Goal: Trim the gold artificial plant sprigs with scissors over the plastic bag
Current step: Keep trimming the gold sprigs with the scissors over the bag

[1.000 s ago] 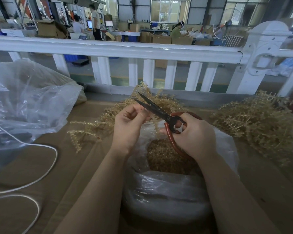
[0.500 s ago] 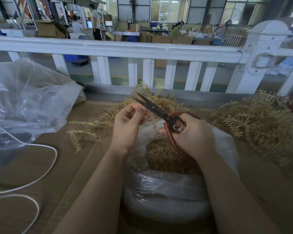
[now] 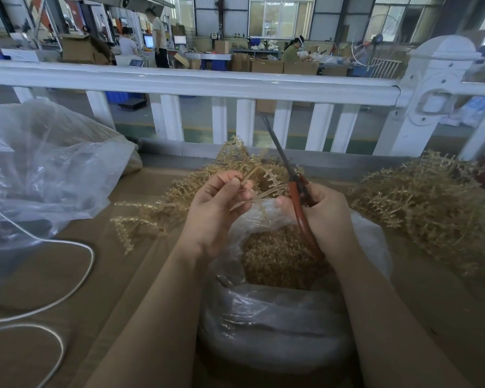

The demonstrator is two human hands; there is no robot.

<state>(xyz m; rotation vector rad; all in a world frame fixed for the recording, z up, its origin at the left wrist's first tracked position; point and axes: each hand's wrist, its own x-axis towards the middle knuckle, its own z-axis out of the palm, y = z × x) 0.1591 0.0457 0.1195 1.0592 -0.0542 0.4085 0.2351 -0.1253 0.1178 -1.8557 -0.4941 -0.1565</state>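
Head view is showing your left hand [image 3: 221, 208] pinching a gold sprig [image 3: 266, 180] by its stem above the open plastic bag [image 3: 277, 317], while your right hand [image 3: 322, 217] is wrapping its grip around the red handles of the scissors [image 3: 291, 177], blades pressed together and pointing up, away from the sprig. You are probably lining up a cut, so try bringing the blades down to the stem, keeping fingertips clear, and holding everything over the bag's mouth so trimmings are dropping inside, not onto the desk [image 3: 81, 289].
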